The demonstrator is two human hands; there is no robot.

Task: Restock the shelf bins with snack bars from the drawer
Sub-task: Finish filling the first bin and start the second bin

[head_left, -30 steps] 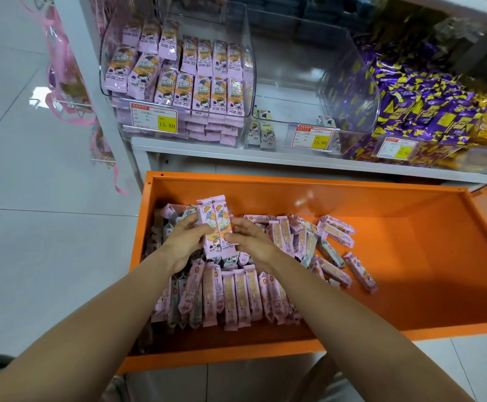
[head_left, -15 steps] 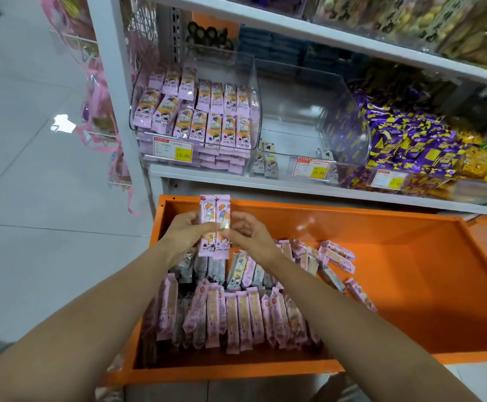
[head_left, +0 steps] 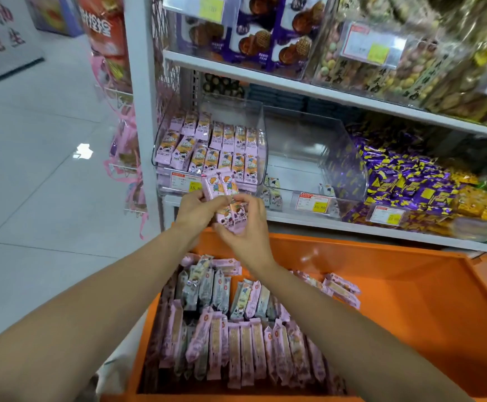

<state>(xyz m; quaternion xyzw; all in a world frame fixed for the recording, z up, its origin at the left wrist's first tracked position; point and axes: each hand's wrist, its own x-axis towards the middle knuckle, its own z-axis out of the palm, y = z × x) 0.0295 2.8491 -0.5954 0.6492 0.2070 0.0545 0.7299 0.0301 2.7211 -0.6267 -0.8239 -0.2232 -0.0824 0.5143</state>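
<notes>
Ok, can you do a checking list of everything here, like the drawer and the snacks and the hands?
Surface: orange drawer, pulled open, right part bare.
Job's things: loose bars heaped in the drawer's left part; held bars lifted in front of the left bin, which is stocked; middle bin nearly empty.
Clutter: nothing seen.
Hands: left hand and right hand both grip the held bars.
Cables: nothing seen.
Surroundings: purple sweets to the right, pink ribbons on the left, tiled floor.
</notes>
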